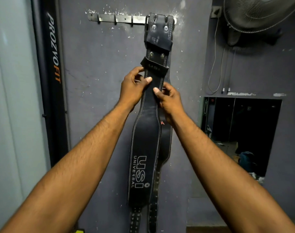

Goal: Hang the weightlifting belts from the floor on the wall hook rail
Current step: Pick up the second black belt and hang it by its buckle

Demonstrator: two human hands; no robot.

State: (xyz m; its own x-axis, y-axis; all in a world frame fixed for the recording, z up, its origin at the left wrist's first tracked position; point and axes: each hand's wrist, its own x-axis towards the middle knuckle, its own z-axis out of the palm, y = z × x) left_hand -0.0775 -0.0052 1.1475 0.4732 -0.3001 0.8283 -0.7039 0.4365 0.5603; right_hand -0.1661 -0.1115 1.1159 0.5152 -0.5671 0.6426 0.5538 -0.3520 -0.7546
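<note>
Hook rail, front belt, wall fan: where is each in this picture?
hook rail (123, 19), head view, bare metal strip between two hooks.
front belt (146, 140), head view, wide padded part above the logo.
wall fan (261, 12), head view, wire grille.

One wide-angle view only, from the person's head, facing a purple-grey wall almost square on and at arm's length: the left hand and right hand meet at mid-frame, forearms entering from the lower corners. The hook rail lies top centre, the fan (cut by the frame's corner) upper right; the belt runs off the lower edge.
</note>
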